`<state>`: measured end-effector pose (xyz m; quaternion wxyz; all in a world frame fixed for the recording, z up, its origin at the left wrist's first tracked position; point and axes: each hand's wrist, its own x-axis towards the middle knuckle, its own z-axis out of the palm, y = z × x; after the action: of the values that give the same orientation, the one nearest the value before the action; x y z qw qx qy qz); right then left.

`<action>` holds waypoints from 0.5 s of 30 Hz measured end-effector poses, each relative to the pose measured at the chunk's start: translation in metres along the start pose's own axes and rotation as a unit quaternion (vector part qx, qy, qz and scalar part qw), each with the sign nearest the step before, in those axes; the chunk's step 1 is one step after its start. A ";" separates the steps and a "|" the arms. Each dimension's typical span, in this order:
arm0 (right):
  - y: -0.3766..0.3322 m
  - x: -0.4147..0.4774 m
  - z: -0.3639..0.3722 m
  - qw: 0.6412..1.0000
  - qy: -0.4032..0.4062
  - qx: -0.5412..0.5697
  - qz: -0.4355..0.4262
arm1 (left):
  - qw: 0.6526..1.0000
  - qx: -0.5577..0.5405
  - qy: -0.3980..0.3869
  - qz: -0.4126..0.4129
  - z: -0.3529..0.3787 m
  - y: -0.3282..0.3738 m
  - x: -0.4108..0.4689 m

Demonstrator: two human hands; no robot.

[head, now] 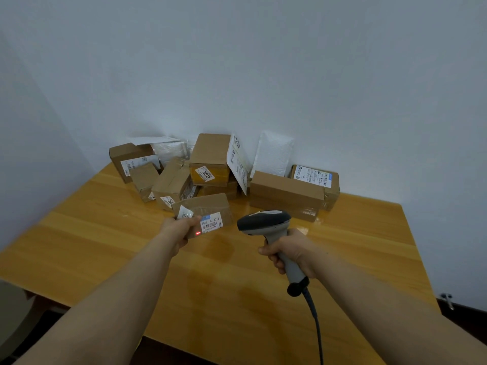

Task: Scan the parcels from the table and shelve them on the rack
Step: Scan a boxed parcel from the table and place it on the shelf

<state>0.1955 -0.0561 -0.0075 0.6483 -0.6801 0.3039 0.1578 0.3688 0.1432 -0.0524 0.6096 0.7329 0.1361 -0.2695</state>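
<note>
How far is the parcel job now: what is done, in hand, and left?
Done: no shelved parcel or rack is visible. In hand: the left hand holds a flat parcel, the right hand aims the scanner; its red spot falls beside the label. Left: the pile on the table.

left hand (177,230) holds a parcel (204,210) over the table (105,246); right hand (292,252) grips a scanner (266,222) just beside it.
</note>
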 end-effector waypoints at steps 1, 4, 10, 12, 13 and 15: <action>0.000 0.000 0.001 1.000 -0.001 0.003 -0.002 | 1.000 0.001 0.000 0.000 0.000 0.000 0.001; -0.001 0.002 0.002 1.000 -0.001 0.009 -0.006 | 1.000 -0.001 0.003 -0.001 -0.002 -0.001 0.003; -0.004 0.003 0.007 1.000 -0.004 0.001 0.004 | 1.000 -0.002 0.004 -0.004 -0.008 -0.004 0.008; -0.004 0.003 0.009 1.000 -0.004 -0.003 0.008 | 1.000 0.000 0.003 -0.003 -0.009 -0.004 0.009; -0.004 0.004 0.010 1.000 -0.004 -0.003 0.008 | 1.000 0.000 0.003 -0.003 -0.010 -0.004 0.009; -0.006 0.004 0.012 1.000 -0.002 -0.002 0.008 | 1.000 -0.004 0.005 -0.003 -0.012 -0.004 0.011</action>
<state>0.2046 -0.0452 -0.0067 0.6458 -0.6790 0.3078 0.1647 0.3785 0.1542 -0.0608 0.6111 0.7313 0.1424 -0.2675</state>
